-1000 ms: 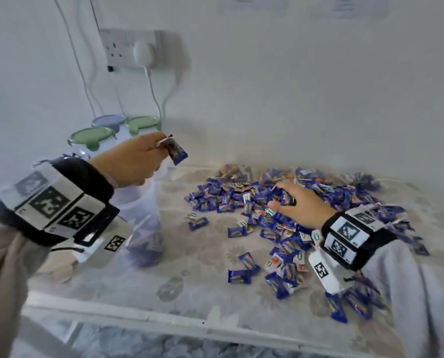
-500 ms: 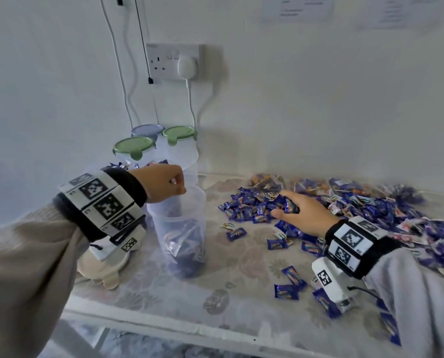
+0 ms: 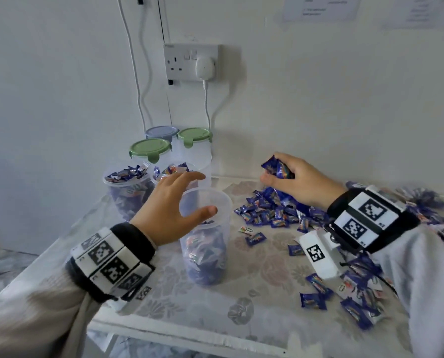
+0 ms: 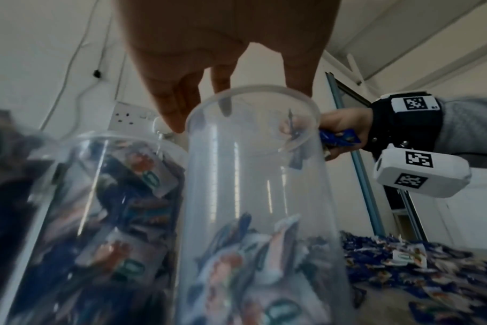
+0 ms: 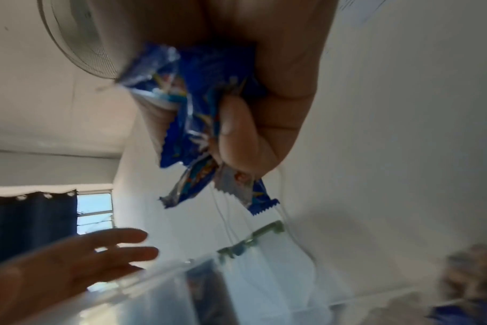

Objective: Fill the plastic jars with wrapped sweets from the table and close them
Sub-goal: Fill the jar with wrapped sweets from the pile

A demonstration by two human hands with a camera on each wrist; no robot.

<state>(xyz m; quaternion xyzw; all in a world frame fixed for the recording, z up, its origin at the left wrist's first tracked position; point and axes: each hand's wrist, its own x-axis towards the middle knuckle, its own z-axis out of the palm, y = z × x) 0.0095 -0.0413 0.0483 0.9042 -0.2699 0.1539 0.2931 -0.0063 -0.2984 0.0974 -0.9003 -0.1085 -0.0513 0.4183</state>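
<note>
Your right hand (image 3: 297,178) gripping bunch of sweets (image 3: 277,169), fingers curled; upright open jar (image 3: 205,236) standing on bench below-left of them. Your left hand (image 3: 173,210) hovering spread, empty, over jar rim.

Soft, dim daylight with a cool cast; wrist views blurred and warped at edges, bright window (image 5: 93,212) lower left

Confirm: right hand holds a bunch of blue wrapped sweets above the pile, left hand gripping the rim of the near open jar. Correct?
One thing is off. The left hand grips nothing: its fingers are spread open over the near open jar, as the head view shows. The rest holds: the right hand holds a bunch of blue wrapped sweets above the pile.
</note>
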